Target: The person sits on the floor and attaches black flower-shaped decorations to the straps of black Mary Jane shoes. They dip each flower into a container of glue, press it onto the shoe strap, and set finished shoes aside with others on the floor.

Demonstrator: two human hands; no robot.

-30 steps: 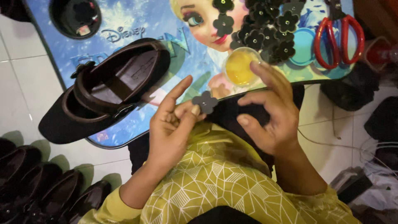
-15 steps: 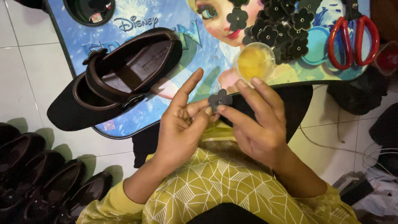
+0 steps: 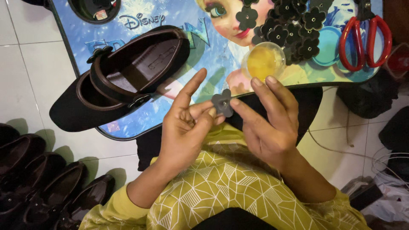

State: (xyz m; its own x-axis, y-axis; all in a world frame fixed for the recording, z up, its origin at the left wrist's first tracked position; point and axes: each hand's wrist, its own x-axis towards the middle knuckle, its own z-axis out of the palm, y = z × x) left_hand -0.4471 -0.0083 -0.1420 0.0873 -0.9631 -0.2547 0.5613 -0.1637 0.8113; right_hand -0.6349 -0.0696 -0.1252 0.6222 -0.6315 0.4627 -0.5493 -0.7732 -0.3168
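Holding a small dark flower-shaped piece [image 3: 222, 102] between both hands, I have it pinched just above my lap, in front of the near edge of the low printed table [image 3: 140, 12]. My left hand [image 3: 185, 127] grips the flower from the left with thumb and middle fingers closed against it, while the index finger sticks up and away, touching nothing. My right hand [image 3: 268, 123] meets it from the right: one fingertip presses the flower's lower right edge, and the other fingers are loosely curled and spread above it, not clamped shut. So the flower sits squarely between the two hands, touching both.

On the table, well to the left of my hands, a dark brown strapped shoe [image 3: 119, 76] lies tilted, its toe hanging past the table's edge. Just beyond my right fingertips stands a small round clear cup of yellow stuff [image 3: 263, 61]. Behind the cup a heap of black flower pieces [image 3: 294, 30] is scattered, and red-handled scissors [image 3: 366, 36] lie at the far right. On the white tiled floor at my lower left, a row of dark shoes [image 3: 42, 183] stands side by side. My sleeves are yellow-green with a white line pattern.
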